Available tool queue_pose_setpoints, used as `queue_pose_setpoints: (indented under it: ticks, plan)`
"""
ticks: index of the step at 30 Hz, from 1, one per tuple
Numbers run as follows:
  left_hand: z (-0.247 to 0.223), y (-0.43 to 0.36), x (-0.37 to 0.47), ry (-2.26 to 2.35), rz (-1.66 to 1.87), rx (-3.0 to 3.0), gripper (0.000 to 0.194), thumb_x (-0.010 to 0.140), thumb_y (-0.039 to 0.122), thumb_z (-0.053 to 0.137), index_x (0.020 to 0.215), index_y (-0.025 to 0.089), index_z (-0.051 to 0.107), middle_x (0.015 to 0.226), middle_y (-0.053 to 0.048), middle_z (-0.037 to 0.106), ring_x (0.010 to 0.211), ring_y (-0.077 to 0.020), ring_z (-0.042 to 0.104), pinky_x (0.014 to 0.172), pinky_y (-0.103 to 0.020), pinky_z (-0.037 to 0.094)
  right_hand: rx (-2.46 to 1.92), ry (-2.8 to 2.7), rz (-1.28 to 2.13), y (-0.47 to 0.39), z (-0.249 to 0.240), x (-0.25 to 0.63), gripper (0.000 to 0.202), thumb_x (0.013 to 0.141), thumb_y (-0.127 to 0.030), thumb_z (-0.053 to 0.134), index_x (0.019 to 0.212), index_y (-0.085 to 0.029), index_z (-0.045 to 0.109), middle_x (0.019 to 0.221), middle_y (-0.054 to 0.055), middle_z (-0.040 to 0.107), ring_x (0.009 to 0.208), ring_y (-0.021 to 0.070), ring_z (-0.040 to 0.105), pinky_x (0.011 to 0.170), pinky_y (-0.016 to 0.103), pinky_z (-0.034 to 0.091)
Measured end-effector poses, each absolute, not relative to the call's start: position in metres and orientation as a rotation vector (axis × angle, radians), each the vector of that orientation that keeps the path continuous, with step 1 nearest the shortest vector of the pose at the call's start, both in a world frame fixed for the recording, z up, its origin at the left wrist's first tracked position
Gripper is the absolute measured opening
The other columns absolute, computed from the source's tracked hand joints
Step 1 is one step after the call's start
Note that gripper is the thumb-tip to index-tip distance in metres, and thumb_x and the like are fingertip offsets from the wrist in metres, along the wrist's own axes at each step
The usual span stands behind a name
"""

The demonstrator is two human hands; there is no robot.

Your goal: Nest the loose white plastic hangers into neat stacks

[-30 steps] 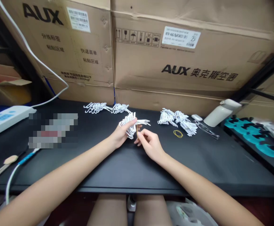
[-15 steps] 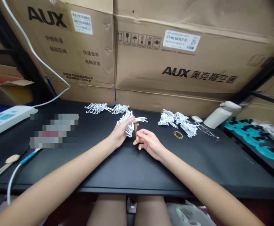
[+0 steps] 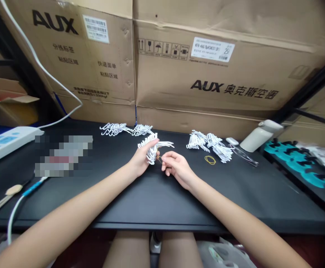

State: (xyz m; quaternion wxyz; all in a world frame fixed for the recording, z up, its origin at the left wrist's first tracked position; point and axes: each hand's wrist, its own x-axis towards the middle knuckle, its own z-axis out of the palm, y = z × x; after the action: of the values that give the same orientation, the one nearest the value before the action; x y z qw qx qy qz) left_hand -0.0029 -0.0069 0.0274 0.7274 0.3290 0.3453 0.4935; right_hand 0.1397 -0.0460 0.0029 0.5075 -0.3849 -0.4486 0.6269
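Note:
My left hand (image 3: 140, 160) is closed round a bunch of white hooks (image 3: 151, 154), their thin ends pointing right. Just to its right, my right hand (image 3: 177, 168) pinches a thin yellowish rubber band (image 3: 159, 159) that stretches to the bunch. How the band runs behind the hooks is hidden. More white hooks lie at the back of the black table (image 3: 151, 201): bundles to the left (image 3: 114, 129) and centre (image 3: 142, 129), and several on the right (image 3: 222, 152). A loose yellow rubber band (image 3: 210, 160) rests beside the right bundles.
Large cardboard boxes (image 3: 162, 89) stand behind the table. On the right are a white bottle (image 3: 258, 137), glasses (image 3: 244, 156) and teal items (image 3: 296, 163). A power strip (image 3: 8, 141), a cable (image 3: 16, 208) and a pixelated object (image 3: 64, 158) occupy the left.
The band between my hands ran upright beside the bunch and now slants, short and low, toward my right fingertips. My left hand still holds the hooks. The view has shifted slightly.

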Motion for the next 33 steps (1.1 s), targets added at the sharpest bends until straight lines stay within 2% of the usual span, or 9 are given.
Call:
queue_pose_setpoints:
  ticks: [3,6,11,13,16,22,27,30,33]
  plan:
    - [0.028,-0.006,-0.003,0.724,1.082,0.692,0.015,0.077,0.024,0.066,0.089,0.014,0.064,0.07,0.001,0.064,0.05,-0.0077,0.058,0.045,-0.018,0.046,-0.894,-1.147,1.305,-0.047,0.001,0.138,0.023,0.068,-0.032,0.074,0.077,-0.019,0.058,0.069,-0.002,0.056,0.063,0.0116,0.059,0.042,0.018,0.045]
    - [0.028,-0.006,-0.002,0.737,1.081,0.65,0.013,0.079,0.023,0.064,0.089,0.013,0.064,0.071,0.0,0.065,0.051,-0.0083,0.059,0.046,-0.019,0.048,-0.926,-1.337,0.987,-0.051,-0.003,0.136,0.012,0.078,-0.03,0.064,0.079,-0.019,0.065,0.08,0.002,0.054,0.07,0.0128,0.058,0.044,0.02,0.047]
    - [0.028,-0.007,-0.001,0.746,1.08,0.611,0.012,0.081,0.023,0.063,0.088,0.013,0.064,0.068,-0.002,0.065,0.052,-0.0092,0.06,0.046,-0.018,0.048,-1.049,-1.442,0.745,-0.056,-0.009,0.132,0.021,0.082,-0.031,0.06,0.098,-0.021,0.068,0.089,0.005,0.053,0.068,0.013,0.057,0.04,0.021,0.045]
    - [0.028,-0.007,-0.002,0.744,1.079,0.607,0.011,0.081,0.023,0.063,0.086,0.014,0.064,0.065,-0.002,0.065,0.053,-0.01,0.061,0.048,-0.019,0.05,-1.097,-1.544,0.652,-0.055,-0.009,0.133,0.02,0.081,-0.028,0.062,0.097,-0.02,0.068,0.088,0.005,0.054,0.066,0.0128,0.055,0.042,0.022,0.044]
    - [0.028,-0.007,-0.003,0.749,1.076,0.594,0.009,0.082,0.023,0.062,0.087,0.015,0.063,0.065,0.0,0.065,0.056,-0.0106,0.063,0.049,-0.019,0.051,-1.102,-1.763,0.403,-0.052,-0.008,0.137,0.013,0.084,-0.024,0.058,0.089,-0.019,0.069,0.088,0.007,0.055,0.07,0.0148,0.054,0.053,0.027,0.048]
    - [0.028,-0.006,-0.004,0.778,1.129,0.509,0.013,0.08,0.027,0.065,0.082,0.015,0.06,0.067,0.001,0.065,0.055,-0.0108,0.064,0.045,-0.019,0.049,-0.945,-1.991,-0.12,-0.052,-0.005,0.141,0.014,0.086,-0.018,0.054,0.087,-0.02,0.068,0.114,0.013,0.056,0.106,0.0261,0.049,0.084,0.044,0.048]
    - [0.028,-0.006,-0.003,0.778,1.112,0.479,0.014,0.081,0.027,0.064,0.079,0.014,0.059,0.066,0.001,0.064,0.053,-0.01,0.063,0.047,-0.019,0.05,-0.641,-2.19,0.068,-0.055,-0.001,0.14,0.016,0.089,-0.013,0.046,0.093,-0.019,0.061,0.094,0.01,0.062,0.094,0.02,0.056,0.083,0.036,0.049]
    - [0.027,-0.008,-0.002,0.761,1.1,0.479,0.012,0.082,0.027,0.063,0.085,0.015,0.06,0.073,-0.001,0.067,0.061,-0.0126,0.066,0.054,-0.022,0.054,-0.764,-2.087,0.3,-0.055,-0.001,0.143,0.014,0.092,-0.02,0.043,0.093,-0.02,0.057,0.092,0.008,0.061,0.086,0.018,0.059,0.08,0.033,0.05]
    - [0.024,-0.008,-0.001,0.721,1.047,0.557,0.016,0.081,0.03,0.063,0.088,0.015,0.06,0.076,-0.004,0.068,0.059,-0.0157,0.066,0.047,-0.024,0.051,-0.868,-1.937,0.524,-0.053,-0.004,0.145,0.015,0.094,-0.028,0.042,0.094,-0.021,0.055,0.09,0.006,0.061,0.078,0.016,0.06,0.077,0.03,0.049]
